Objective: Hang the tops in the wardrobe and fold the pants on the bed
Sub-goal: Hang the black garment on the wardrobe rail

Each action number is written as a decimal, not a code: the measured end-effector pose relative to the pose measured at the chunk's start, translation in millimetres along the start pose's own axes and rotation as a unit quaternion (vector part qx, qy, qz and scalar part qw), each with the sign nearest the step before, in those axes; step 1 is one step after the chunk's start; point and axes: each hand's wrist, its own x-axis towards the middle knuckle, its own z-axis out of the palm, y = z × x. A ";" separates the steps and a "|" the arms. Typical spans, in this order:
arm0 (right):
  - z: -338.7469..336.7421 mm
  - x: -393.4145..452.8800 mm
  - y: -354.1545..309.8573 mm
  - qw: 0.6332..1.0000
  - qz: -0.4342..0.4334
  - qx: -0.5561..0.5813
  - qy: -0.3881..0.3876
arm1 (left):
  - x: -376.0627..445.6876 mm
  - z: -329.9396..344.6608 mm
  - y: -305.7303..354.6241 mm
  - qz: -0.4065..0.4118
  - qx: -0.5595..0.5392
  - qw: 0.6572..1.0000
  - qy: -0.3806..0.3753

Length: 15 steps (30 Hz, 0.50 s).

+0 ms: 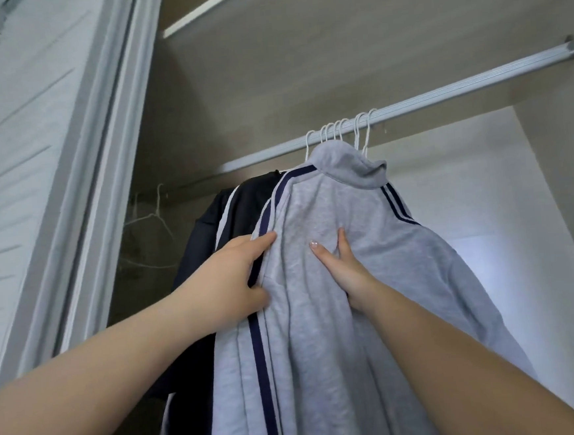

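A grey zip jacket [327, 358] with navy stripes on its shoulders hangs from a white hanger on the wardrobe rail [447, 93], its back towards me. My left hand [235, 276] lies against the jacket's left shoulder and sleeve, fingers stretched along the striped fold and thumb underneath. My right hand [343, 271] presses flat on the middle of the back with its fingers spread. Just to the left, a black jacket [243, 203] with white stripes hangs on the same rail.
Several white hanger hooks [339, 132] crowd the rail above the grey collar. An empty wire hanger [157, 215] hangs deeper in at the left. The sliding door frame [80, 185] runs along the left. A shelf edge [207, 12] sits overhead.
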 end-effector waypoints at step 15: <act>129.5 54.9 35.2 0.997 0.023 0.033 -0.059 | 1.2 3.4 -85.6 -0.034 0.054 0.998 0.003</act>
